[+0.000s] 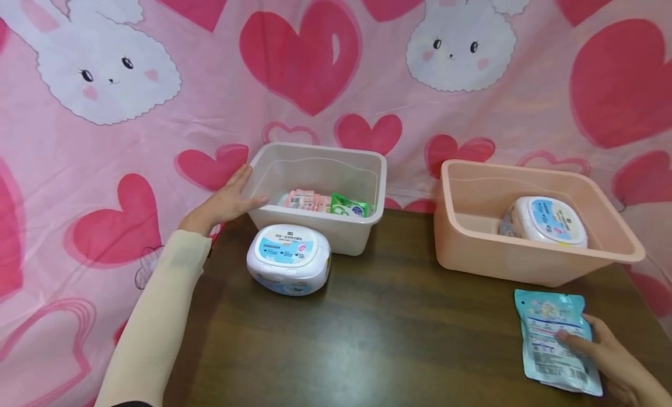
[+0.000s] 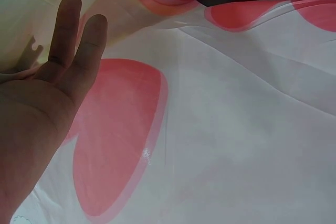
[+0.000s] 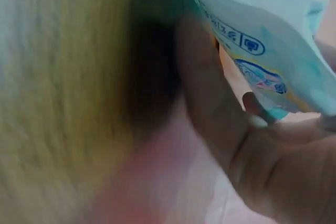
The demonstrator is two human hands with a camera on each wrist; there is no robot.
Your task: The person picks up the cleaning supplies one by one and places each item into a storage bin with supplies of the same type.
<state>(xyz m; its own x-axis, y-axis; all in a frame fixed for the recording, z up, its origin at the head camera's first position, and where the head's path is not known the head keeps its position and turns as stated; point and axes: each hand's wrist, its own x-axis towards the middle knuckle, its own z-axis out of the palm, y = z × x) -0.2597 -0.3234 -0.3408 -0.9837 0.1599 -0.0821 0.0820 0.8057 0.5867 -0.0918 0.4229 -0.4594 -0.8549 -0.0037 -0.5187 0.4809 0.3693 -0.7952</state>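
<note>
In the head view, my right hand [image 1: 609, 354] grips a teal pouch [image 1: 556, 340] with printed text, thumb across its face and fingers behind. The right wrist view shows the same pouch [image 3: 262, 40] pinched at its edge. My left hand [image 1: 223, 206] rests against the left end of a pale grey plastic bin [image 1: 367, 223], its thumb near the front rim. Two of that hand's fingers [image 2: 65, 40] look loosely extended in the left wrist view. Inside the grey bin lie pink packets [image 1: 303, 200] and a green packet [image 1: 349, 207].
A white lidded tub [image 1: 289, 260] with a blue label stands before the grey bin. To the right, a peach bin [image 1: 530, 258] holds a similar tub [image 1: 551, 220]. All stand on a brown wooden table [image 1: 367, 337], backed by a pink heart-and-rabbit cloth [image 1: 210, 92].
</note>
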